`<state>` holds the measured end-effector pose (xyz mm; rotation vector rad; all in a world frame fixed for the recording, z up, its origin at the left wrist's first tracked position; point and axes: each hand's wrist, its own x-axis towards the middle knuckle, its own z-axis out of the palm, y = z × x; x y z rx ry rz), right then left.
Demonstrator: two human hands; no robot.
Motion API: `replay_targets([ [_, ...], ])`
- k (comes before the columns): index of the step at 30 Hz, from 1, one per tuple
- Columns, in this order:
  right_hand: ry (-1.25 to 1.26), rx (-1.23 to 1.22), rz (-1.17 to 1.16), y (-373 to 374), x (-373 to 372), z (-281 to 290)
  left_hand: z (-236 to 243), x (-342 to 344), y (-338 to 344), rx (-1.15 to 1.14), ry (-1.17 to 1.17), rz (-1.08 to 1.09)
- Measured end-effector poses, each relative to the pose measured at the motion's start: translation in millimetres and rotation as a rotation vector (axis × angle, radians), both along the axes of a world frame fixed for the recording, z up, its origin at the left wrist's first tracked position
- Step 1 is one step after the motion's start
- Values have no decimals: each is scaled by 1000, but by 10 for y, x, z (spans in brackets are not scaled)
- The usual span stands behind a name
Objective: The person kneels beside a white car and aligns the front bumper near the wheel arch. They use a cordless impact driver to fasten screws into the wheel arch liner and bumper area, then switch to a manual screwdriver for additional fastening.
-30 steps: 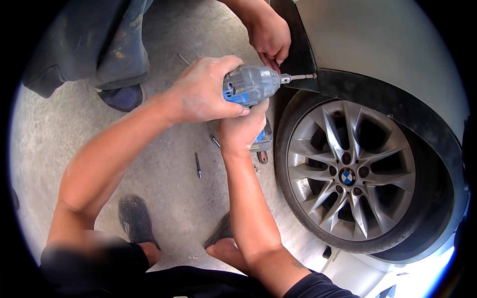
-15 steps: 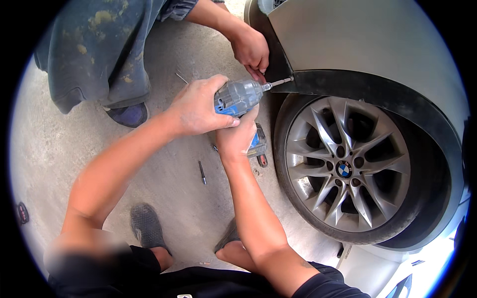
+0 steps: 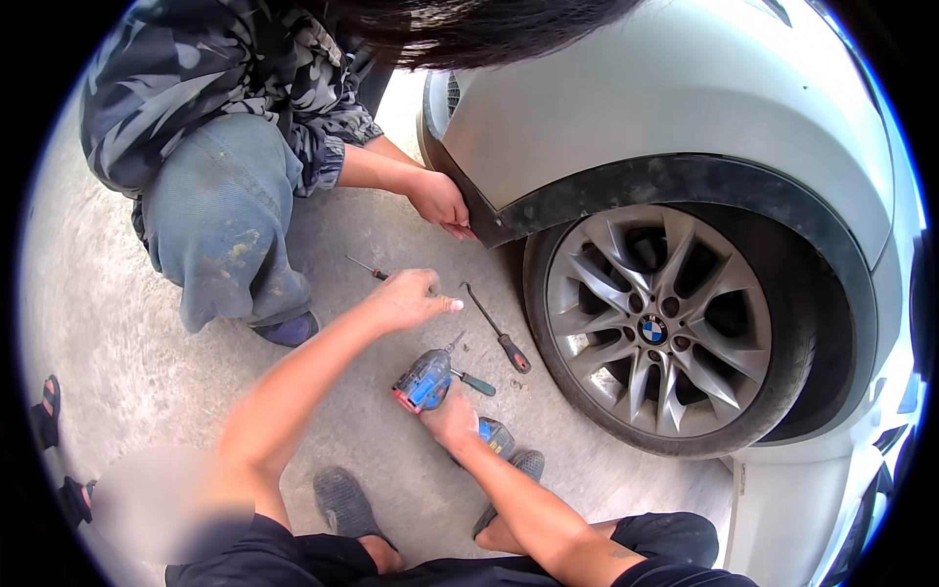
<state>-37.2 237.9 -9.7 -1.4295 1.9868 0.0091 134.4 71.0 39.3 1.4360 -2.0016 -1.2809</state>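
My right hand [image 3: 452, 416] is wrapped round the grip of a blue and grey cordless impact driver [image 3: 426, 379], low over the concrete floor. A slim bit points from its nose toward the car. Farther forward and to the left, my left hand [image 3: 411, 297] is apart from the driver. Its fingers are curled and the thumb reaches forward; anything pinched there is too small to make out. A green-handled screwdriver [image 3: 476, 383] lies just beyond the driver. Past my left hand are a hooked pick with a dark and red handle [image 3: 511, 350] and a thin screwdriver [image 3: 367, 266].
On the right stand the car's alloy wheel [image 3: 655, 328] and black wheel-arch trim [image 3: 675, 174]. A crouching co-worker's hand [image 3: 440, 203] touches the trim's front lower corner. Their jeans [image 3: 220, 215] fill the far left. A sandalled foot [image 3: 47, 411] shows at the left edge.
The driver has come away from the trim corner and down toward me in my right hand. My left hand has let go of it. The co-worker's hand stays at the corner.
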Motion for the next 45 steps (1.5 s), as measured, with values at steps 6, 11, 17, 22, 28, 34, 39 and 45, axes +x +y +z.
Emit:
replay_targets([
  [6, 61, 234, 156, 178, 12, -165, -24, -304, -226, -23, 410, 304],
  [11, 36, 242, 270, 250, 17, -291, 75, -535, -400, -181, 748, 565],
  [17, -35, -2, 361, -191, -407, -74, 355, -1039, -398, -396, 1053, 758],
  [22, -342, -427, -147, -1265, -916, 1119, 370, -1379, -435, -358, 996, 976],
  [28, -878, -640, -342, -2258, -1081, 2049, 382, -837, -594, -392, 481, 730],
  [34, -701, -673, -347, -2602, -1300, 1300, 1319, -872, -533, -469, 18, 250],
  [39, -990, -518, -421, -2894, -1245, 331, 1641, -1060, -512, -484, -217, 232],
  [45, -1161, -446, -503, -3023, -1019, 94, 1835, -1268, -644, -538, -433, 380],
])
